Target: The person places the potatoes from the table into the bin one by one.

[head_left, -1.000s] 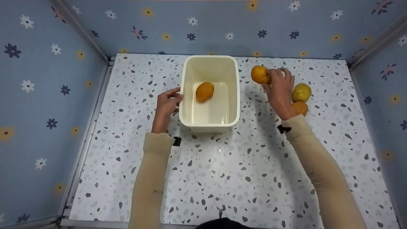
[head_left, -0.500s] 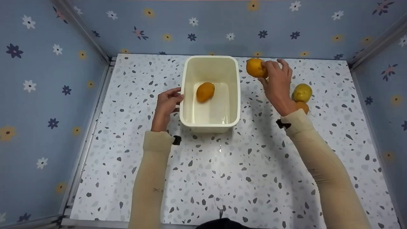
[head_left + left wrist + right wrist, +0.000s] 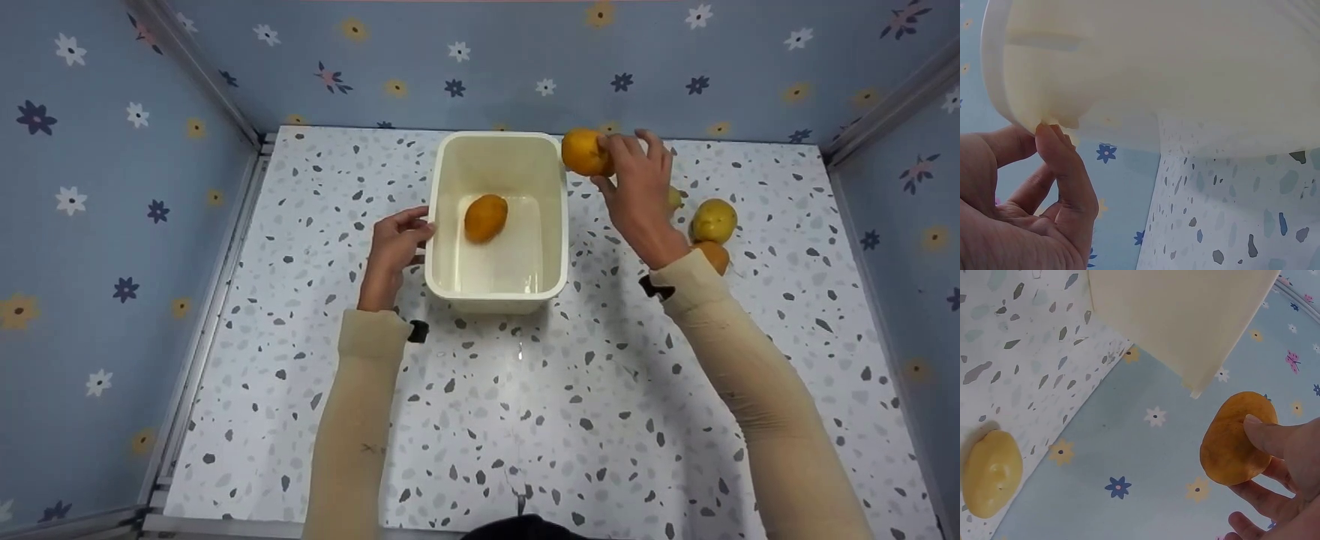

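Observation:
My right hand (image 3: 641,191) holds a lumpy orange fruit (image 3: 585,152) between thumb and fingers, in the air at the far right corner of a cream plastic bin (image 3: 496,294). The right wrist view shows this fruit's creased, brownish-orange skin, with the thumb pressed on it. On the bin's left side, my left hand (image 3: 394,247) pinches the rim; in the left wrist view the thumb and fingertips (image 3: 1050,138) meet right at that edge. Inside the bin, an oval orange fruit (image 3: 486,218) lies on the floor.
Right of the bin, a dimpled yellow potato-like piece (image 3: 715,221) lies against an orange one (image 3: 712,257), partly covered by the sleeve. Another yellow piece (image 3: 676,198) peeks out behind my right hand. Flowered walls (image 3: 495,60) border the speckled table (image 3: 480,420).
My right hand has carried the orange fruit left and away from me, up to the bin's corner, uncovering a yellow piece behind it. The left hand and bin stay put.

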Demonstrator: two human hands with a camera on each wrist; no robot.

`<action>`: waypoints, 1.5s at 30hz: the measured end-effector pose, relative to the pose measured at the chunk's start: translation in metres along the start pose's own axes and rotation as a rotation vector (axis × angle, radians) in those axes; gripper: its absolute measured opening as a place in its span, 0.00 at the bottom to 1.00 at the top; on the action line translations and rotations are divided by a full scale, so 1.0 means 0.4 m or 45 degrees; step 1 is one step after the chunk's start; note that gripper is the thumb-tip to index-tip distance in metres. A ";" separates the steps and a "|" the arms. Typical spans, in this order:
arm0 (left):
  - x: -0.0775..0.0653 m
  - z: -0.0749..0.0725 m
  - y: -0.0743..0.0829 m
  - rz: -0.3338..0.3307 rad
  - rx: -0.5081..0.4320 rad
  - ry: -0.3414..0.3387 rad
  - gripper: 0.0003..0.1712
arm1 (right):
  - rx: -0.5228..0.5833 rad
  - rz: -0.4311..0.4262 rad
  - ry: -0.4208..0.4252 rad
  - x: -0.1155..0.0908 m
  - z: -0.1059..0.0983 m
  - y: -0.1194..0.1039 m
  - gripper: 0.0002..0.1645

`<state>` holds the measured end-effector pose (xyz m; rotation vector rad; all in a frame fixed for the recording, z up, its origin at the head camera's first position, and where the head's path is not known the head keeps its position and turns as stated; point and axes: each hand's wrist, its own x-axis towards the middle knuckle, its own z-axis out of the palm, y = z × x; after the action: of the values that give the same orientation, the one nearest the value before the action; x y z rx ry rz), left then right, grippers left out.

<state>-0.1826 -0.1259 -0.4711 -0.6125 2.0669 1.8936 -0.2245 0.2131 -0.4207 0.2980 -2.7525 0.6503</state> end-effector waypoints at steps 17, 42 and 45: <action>-0.001 0.004 -0.007 0.036 -0.036 -0.002 0.23 | -0.011 -0.093 -0.015 0.012 0.016 -0.069 0.28; -0.002 0.008 -0.007 0.034 -0.042 0.008 0.23 | -0.137 -0.071 -0.248 0.052 0.032 -0.192 0.24; -0.002 0.005 -0.008 0.041 -0.046 -0.005 0.23 | -0.169 -0.063 -0.269 0.060 0.035 -0.210 0.23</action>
<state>-0.1805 -0.1242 -0.4739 -0.5869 2.0566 1.9521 -0.2278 0.1299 -0.3909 0.4256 -2.9609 0.4430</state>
